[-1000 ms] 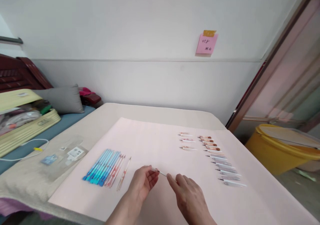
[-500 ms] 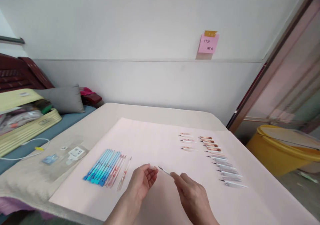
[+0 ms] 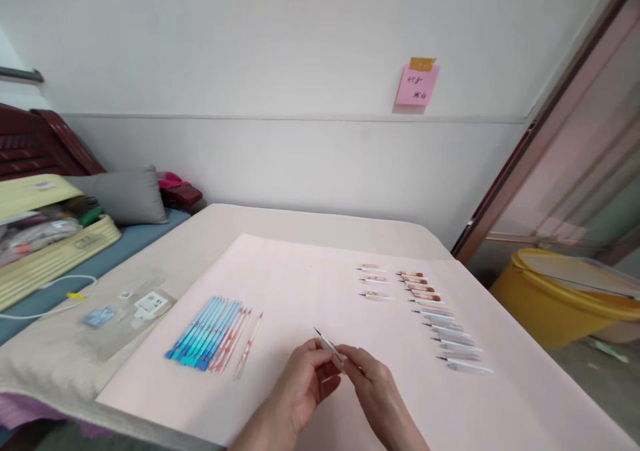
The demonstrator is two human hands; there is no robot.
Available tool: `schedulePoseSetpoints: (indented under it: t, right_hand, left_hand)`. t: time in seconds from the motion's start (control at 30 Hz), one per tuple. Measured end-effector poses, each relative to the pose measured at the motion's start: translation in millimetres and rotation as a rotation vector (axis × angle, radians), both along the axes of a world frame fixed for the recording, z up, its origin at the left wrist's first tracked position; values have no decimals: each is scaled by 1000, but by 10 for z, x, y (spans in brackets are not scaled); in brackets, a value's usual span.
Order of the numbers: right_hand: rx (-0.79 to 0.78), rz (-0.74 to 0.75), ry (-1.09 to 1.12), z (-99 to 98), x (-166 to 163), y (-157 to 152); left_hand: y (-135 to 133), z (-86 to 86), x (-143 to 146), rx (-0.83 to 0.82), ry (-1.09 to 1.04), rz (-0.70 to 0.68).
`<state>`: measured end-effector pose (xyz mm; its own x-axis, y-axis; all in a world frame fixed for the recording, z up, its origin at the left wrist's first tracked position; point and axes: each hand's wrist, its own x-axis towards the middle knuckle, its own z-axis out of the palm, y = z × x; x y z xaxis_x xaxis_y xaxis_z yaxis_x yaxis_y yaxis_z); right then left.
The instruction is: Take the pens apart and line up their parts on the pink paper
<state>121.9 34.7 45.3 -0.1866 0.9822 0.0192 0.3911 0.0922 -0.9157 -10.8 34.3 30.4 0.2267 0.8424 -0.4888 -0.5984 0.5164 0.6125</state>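
A slim white pen refill (image 3: pixel 325 341) with a dark pointed tip slants up and leftward between my hands. The thumb and fingers of my left hand (image 3: pixel 305 377) are closed round its middle. At its lower end, my right hand (image 3: pixel 370 381) pinches it; a small pale piece shows there, too covered to make out. Nearest on the left lies a clear-bodied pen with a reddish pattern (image 3: pixel 249 346). Beside it are similar reddish pens (image 3: pixel 231 341) and a row of blue pens (image 3: pixel 205 334).
White refills with dark tips lie beside brown-patterned barrels (image 3: pixel 424 289) and clear greyish pieces (image 3: pixel 453 334) on the right. Smaller pairs (image 3: pixel 376 279) lie left of these. Clear packaging (image 3: pixel 150 304) rests left of the pink sheet (image 3: pixel 295 271). A yellow bin (image 3: pixel 540 304) stands at the right.
My hands have come together, the right moving left to meet the left. The refill, held only by the right hand before, now lies between both hands' fingers.
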Motion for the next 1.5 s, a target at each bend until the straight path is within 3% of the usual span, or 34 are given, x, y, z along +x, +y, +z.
schedulePoseSetpoints:
  t: [0.4, 0.53, 0.63, 0.77, 0.9, 1.1, 1.27, 1.5]
  right_hand:
    - [157, 61, -278, -41, -72, -94]
    - [164, 60, -240, -64, -67, -96]
    - [78, 18, -126, -72, -28, -44]
    - [-162, -69, 90, -62, 30, 45]
    - [-341, -147, 349, -43, 57, 71]
    - [-372, -139, 556, -103, 12, 32]
    - [-473, -109, 622, -155, -49, 9]
    - [-432, -162, 643, -178, -73, 3]
  left_hand:
    - [-26, -11, 68, -40, -26, 151]
    - [7, -36, 54, -28, -16, 211]
    - [76, -21, -35, -42, 35, 299]
    - [152, 24, -177, -68, 64, 377]
    - [104, 43, -152, -65, 42, 306]
    - [-87, -6, 137, -70, 8, 76]
    - [-155, -35, 232, -75, -8, 40]
    - [-174, -38, 237, -48, 41, 23]
